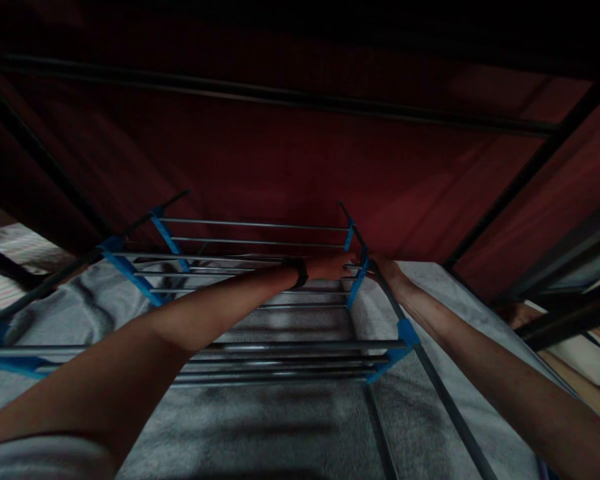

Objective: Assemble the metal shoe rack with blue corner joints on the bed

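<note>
A metal shoe rack point(260, 347) with grey bars and blue plastic side brackets lies on its back over a grey blanket point(290, 427). My left hand point(333, 265), with a dark band at the wrist, reaches across the bars to the blue bracket point(356, 283) on the right side and appears closed on a bar there. Just beyond that bracket, my right hand point(386, 268) grips the dark side pole of the rack. The fingers of both hands are partly hidden in the dim light.
A dark red fabric wall point(300, 153) with black frame poles rises behind the rack. A black pole point(450, 407) runs along the blanket toward me on the right. Striped cloth point(0, 280) shows at the far left.
</note>
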